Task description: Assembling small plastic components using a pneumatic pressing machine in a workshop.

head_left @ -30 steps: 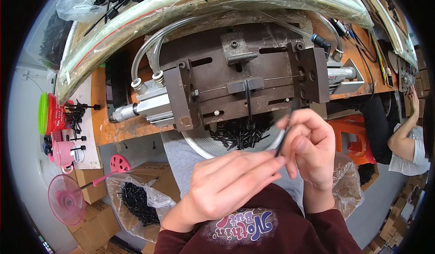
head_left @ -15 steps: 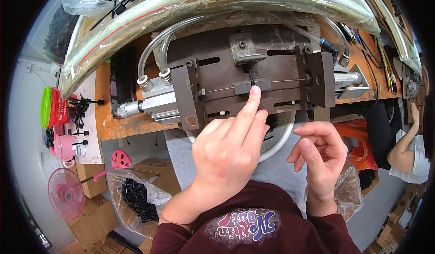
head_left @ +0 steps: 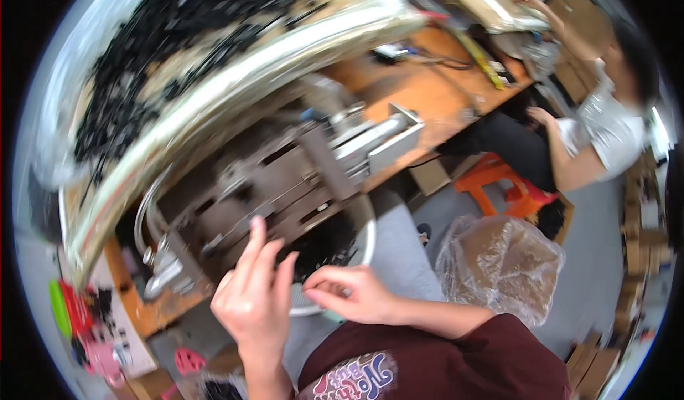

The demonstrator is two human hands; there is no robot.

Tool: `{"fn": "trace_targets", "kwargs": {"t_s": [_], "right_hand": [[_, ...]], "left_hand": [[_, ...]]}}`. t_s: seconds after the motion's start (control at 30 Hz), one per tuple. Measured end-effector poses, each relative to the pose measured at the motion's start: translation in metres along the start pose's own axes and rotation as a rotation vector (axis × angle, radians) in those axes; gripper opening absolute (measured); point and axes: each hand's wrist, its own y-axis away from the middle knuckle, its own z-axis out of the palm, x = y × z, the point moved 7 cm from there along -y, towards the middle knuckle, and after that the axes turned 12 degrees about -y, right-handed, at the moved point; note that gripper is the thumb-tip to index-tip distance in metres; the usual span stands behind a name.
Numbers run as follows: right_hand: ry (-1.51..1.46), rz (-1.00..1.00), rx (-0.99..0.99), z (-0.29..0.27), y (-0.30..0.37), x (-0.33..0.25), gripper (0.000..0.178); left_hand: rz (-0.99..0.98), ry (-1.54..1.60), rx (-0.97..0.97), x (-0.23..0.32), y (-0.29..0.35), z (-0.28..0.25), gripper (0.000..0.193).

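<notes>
A dark metal clamping fixture [head_left: 285, 193] sits on the bench edge, with a silver air cylinder [head_left: 374, 140] at its right end and another cylinder [head_left: 171, 275] at its left. My left hand [head_left: 249, 307] is raised at its front, index finger stretched toward the middle of the fixture and thumb apart; nothing shows in it. Close beside it, my right hand [head_left: 356, 296] has its fingertips pinched together over the near rim of a white bucket [head_left: 368, 229]. Whatever is in the pinch is too blurred to make out. Thin black parts [head_left: 320, 247] lie inside the bucket.
A plastic-wrapped tray edge [head_left: 235, 115] curves behind the fixture, with many black parts [head_left: 199, 29] beyond. To the right are an orange stool [head_left: 499, 186], a bag-covered box [head_left: 499, 264] and a seated person [head_left: 598, 136]. Clear hoses [head_left: 146, 207] rise at the fixture's left.
The view has swung to the right and turned. My left fingertip has drawn back from the block in the fixture; my right hand has come in beside the left, its fingers now pinched.
</notes>
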Motion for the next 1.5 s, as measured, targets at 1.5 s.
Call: {"fn": "trace_targets", "kwargs": {"t_s": [1.5], "right_hand": [[0.743, -0.99, -0.083, 0.073, -0.151, -0.222, 0.018]], "left_hand": [[0.099, 0.334, -0.431, -0.006, 0.145, 0.079, 0.056]]}}
